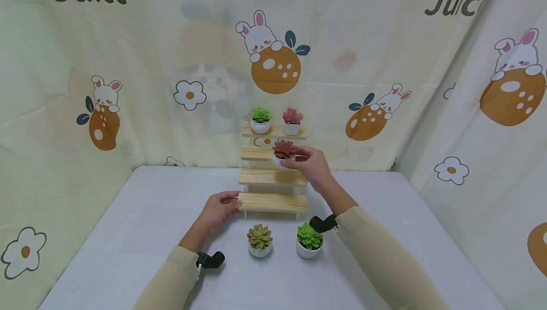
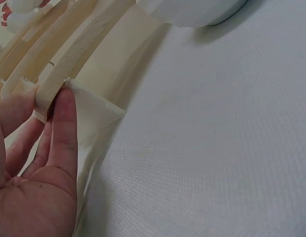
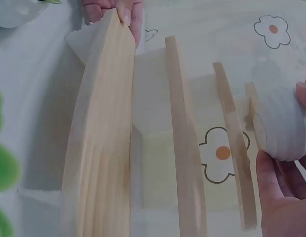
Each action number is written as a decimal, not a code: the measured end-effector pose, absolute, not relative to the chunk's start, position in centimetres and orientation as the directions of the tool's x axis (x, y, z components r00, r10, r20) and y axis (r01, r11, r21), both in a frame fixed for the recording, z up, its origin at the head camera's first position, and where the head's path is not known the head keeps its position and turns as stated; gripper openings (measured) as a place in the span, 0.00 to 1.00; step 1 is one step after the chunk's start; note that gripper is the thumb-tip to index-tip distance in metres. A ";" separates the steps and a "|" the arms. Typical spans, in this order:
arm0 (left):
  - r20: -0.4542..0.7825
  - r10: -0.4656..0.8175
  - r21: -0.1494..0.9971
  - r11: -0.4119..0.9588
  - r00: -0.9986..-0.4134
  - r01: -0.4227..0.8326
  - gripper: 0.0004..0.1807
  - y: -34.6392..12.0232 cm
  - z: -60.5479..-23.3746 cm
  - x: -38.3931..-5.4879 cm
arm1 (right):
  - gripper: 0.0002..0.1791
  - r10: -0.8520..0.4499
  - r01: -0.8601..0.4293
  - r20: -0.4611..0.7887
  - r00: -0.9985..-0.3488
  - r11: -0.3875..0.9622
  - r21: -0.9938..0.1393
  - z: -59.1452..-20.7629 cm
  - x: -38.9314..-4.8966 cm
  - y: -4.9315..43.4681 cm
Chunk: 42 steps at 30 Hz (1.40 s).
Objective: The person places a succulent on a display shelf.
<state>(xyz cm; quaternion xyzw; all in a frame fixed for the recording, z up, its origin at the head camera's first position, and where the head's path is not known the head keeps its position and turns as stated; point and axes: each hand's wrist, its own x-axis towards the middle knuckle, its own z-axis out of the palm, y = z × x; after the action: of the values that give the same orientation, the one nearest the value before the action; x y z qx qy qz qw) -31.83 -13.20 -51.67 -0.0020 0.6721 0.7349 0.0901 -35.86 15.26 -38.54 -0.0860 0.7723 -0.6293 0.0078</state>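
Note:
A tiered wooden stand [image 1: 273, 201] with several plank shelves stands at the table's back. My left hand [image 1: 218, 211] pinches the left end of its lowest plank; in the left wrist view the thumb lies on one face of the plank [image 2: 76, 54] and fingers on the other. My right hand [image 1: 314, 165] grips a dark pink potted succulent [image 1: 285, 149] by its white pot [image 3: 284, 126], near the right end of the second plank from the top. On the top plank sit a green succulent [image 1: 261, 119] and a pink succulent [image 1: 292, 121], both in white pots.
In front of the stand, a yellowish-brown succulent [image 1: 259, 239] and a green succulent [image 1: 308, 239] stand in white pots on the white-covered table [image 1: 149, 234]. The green one lies close by my right wrist. A printed curtain [image 1: 192, 49] hangs directly behind the stand.

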 end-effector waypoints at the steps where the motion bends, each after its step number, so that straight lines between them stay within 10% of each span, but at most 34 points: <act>1: -0.123 0.130 0.988 -0.078 -0.984 -0.134 0.23 -13.2 -51.7 -31.8 | 0.35 -0.147 -0.131 0.103 -0.984 0.193 -0.972 -38.6 -36.0 15.1; 42: -0.126 0.142 0.986 -0.091 -0.982 -0.140 0.23 -13.4 -51.6 -31.8 | 0.31 -0.110 -0.201 0.177 -0.978 0.262 -0.944 -38.7 -39.7 8.6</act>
<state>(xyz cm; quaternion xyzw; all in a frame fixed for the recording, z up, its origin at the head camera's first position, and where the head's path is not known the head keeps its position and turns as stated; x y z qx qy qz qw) -31.82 -13.44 -51.60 0.0008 0.6675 0.7385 0.0954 -39.71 8.63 -38.67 -0.0977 0.7934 -0.5996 -0.0379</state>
